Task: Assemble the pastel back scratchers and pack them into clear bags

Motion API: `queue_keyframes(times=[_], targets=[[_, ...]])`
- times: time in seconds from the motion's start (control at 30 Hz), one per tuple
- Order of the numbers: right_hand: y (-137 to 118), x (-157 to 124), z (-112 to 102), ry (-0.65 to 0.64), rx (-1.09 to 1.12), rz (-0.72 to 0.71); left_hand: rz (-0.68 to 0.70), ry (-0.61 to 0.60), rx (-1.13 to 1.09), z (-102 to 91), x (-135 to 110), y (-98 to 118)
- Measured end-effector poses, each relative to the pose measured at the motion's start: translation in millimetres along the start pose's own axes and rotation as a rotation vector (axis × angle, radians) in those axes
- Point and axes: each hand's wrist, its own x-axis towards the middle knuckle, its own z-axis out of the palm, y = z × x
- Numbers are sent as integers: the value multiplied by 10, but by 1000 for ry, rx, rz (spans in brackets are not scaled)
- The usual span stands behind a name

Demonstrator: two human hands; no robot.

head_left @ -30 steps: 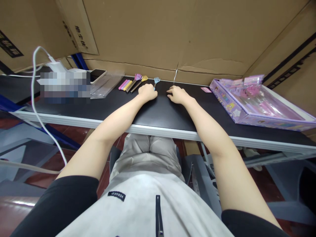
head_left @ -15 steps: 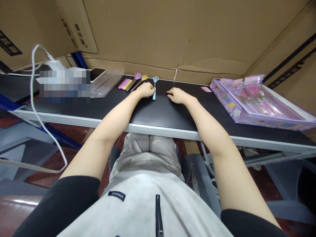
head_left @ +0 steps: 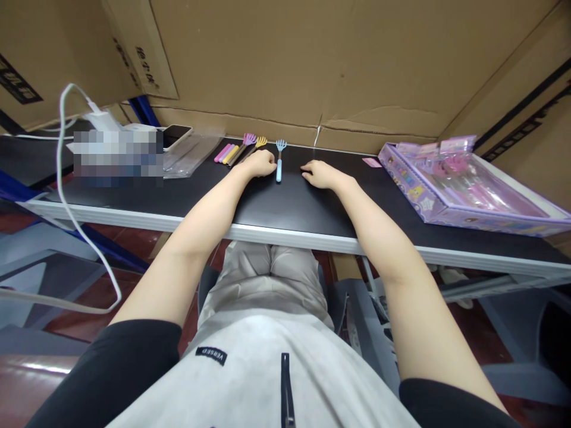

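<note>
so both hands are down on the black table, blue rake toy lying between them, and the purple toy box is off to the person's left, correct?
Not quite. The purple toy box sits to the person's right, not left, as the head view shows. The rest holds: left hand and right hand rest on the black table, with the blue rake toy lying between them.

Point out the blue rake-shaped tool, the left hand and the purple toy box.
blue rake-shaped tool [head_left: 279, 168], head view, on its handle
left hand [head_left: 262, 162], head view, on the back of the hand
purple toy box [head_left: 417, 193], head view, on its near side wall
</note>
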Motion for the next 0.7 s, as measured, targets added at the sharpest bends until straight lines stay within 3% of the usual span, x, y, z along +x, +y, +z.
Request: queue_keyframes(times=[0.33, 0.53, 0.7], targets=[[-4, -3, -6, -14, 13, 4, -76, -68, 96, -129, -186, 232], [83, 60, 55, 18, 43, -11, -53, -49, 108, -78, -124, 162], [64, 53, 52, 8, 37, -9, -106, 46, 133, 55, -67, 168]])
